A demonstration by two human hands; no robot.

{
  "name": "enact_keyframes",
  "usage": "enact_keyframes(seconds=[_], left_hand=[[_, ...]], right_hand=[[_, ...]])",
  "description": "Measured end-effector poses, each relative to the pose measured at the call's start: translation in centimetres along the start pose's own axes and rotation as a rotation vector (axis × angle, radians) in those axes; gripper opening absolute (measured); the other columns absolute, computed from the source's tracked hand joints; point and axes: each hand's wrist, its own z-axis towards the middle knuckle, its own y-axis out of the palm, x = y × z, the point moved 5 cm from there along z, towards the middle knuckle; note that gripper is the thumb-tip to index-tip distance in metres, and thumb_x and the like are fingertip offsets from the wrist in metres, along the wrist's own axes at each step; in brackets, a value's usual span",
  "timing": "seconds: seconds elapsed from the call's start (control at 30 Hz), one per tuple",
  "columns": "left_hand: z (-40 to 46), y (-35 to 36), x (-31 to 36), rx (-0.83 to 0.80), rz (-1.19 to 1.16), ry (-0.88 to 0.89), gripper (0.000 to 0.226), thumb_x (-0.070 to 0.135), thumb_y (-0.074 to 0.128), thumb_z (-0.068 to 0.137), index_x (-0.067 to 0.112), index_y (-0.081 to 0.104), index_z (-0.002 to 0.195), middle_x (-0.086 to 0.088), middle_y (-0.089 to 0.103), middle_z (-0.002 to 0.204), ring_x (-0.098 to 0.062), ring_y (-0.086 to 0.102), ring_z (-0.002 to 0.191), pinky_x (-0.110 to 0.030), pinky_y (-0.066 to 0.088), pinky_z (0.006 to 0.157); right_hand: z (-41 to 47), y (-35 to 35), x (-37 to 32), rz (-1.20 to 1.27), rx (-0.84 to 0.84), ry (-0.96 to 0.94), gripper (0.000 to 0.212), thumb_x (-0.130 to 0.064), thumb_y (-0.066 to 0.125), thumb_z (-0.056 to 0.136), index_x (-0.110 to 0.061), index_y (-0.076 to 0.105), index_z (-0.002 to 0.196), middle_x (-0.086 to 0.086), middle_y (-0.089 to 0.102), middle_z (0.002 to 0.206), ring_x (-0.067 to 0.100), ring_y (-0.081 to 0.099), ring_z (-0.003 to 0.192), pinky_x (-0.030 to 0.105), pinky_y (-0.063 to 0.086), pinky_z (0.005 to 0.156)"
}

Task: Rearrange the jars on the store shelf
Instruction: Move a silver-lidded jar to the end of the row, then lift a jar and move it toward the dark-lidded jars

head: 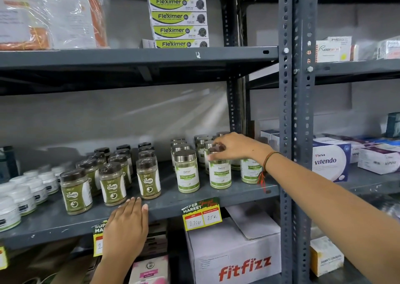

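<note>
My right hand point(236, 146) grips the silver lid of a Moringa jar point(219, 173) that stands in the front row of green-and-white jars on the grey middle shelf point(216, 196). Another Moringa jar point(187, 172) stands to its left and more stand in rows behind. Further left are rows of dark-lidded Gaska jars point(111, 185) with brown-green powder. My left hand point(127, 225) lies flat on the shelf's front edge, just below those jars, holding nothing. Small white tubs point(21, 199) fill the shelf's far left.
A grey slotted upright point(297, 132) stands right of my right arm. Fleximer boxes point(178, 16) are stacked on the shelf above. A fitfizz carton point(236, 255) sits below. Yellow price tags point(202, 213) hang on the shelf edge. Vitendo boxes point(330, 161) fill the right bay.
</note>
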Motion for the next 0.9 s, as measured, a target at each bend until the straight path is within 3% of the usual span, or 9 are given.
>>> enact_keyframes(seconds=[0.1, 0.27, 0.57, 0.7, 0.8, 0.9], left_hand=[[0.0, 0.0, 0.0, 0.003, 0.006, 0.002, 0.07, 0.045, 0.009, 0.089, 0.007, 0.056, 0.126, -0.01, 0.062, 0.129, -0.022, 0.054, 0.122, -0.038, 0.041, 0.107], [0.0, 0.1, -0.1, 0.001, 0.01, 0.001, 0.069, 0.044, 0.011, 0.089, 0.008, 0.056, 0.126, -0.01, 0.062, 0.13, -0.022, 0.054, 0.123, -0.038, 0.041, 0.107], [0.0, 0.1, -0.1, -0.002, 0.004, 0.0, 0.064, 0.043, 0.015, 0.092, 0.008, 0.057, 0.125, -0.01, 0.063, 0.128, -0.023, 0.055, 0.121, -0.039, 0.043, 0.105], [-0.1, 0.1, -0.2, 0.006, 0.008, 0.008, 0.064, 0.043, 0.016, 0.092, 0.007, 0.059, 0.122, -0.011, 0.066, 0.123, -0.024, 0.058, 0.118, -0.04, 0.045, 0.102], [0.0, 0.2, -0.2, 0.015, -0.007, 0.003, 0.062, 0.042, 0.017, 0.093, 0.007, 0.06, 0.121, -0.012, 0.066, 0.123, -0.024, 0.059, 0.117, -0.041, 0.046, 0.102], [0.1, 0.3, -0.3, 0.025, -0.013, 0.001, 0.062, 0.042, 0.017, 0.093, 0.007, 0.059, 0.122, -0.011, 0.065, 0.124, -0.024, 0.058, 0.118, -0.041, 0.045, 0.104]], right_hand=[[0.6, 0.6, -0.1, -0.008, 0.015, 0.001, 0.074, -0.065, 0.067, 0.075, -0.022, 0.055, 0.134, 0.004, 0.064, 0.122, 0.024, 0.061, 0.108, 0.041, 0.053, 0.09], [1.0, 0.7, 0.3, 0.019, 0.04, 0.005, 0.068, -0.054, 0.073, 0.077, -0.023, 0.057, 0.134, 0.004, 0.065, 0.119, 0.025, 0.061, 0.108, 0.042, 0.052, 0.092], [1.2, 0.6, 0.6, -0.006, -0.002, 0.039, 0.077, -0.061, 0.069, 0.077, -0.027, 0.047, 0.143, 0.004, 0.059, 0.137, 0.025, 0.057, 0.12, 0.044, 0.049, 0.099], [1.4, -1.2, -1.9, -0.037, 0.175, -0.018, 0.087, -0.077, 0.054, 0.076, -0.023, 0.046, 0.145, 0.005, 0.056, 0.142, 0.027, 0.054, 0.127, 0.048, 0.04, 0.109], [2.1, -2.2, -5.8, 0.039, 0.325, -0.113, 0.082, -0.077, 0.047, 0.081, -0.024, 0.05, 0.142, 0.001, 0.054, 0.145, 0.024, 0.05, 0.131, 0.047, 0.042, 0.107], [3.7, -1.5, -10.4, 0.154, 0.27, -0.211, 0.074, -0.072, 0.051, 0.084, -0.024, 0.051, 0.141, 0.0, 0.053, 0.146, 0.022, 0.049, 0.132, 0.047, 0.044, 0.105]])
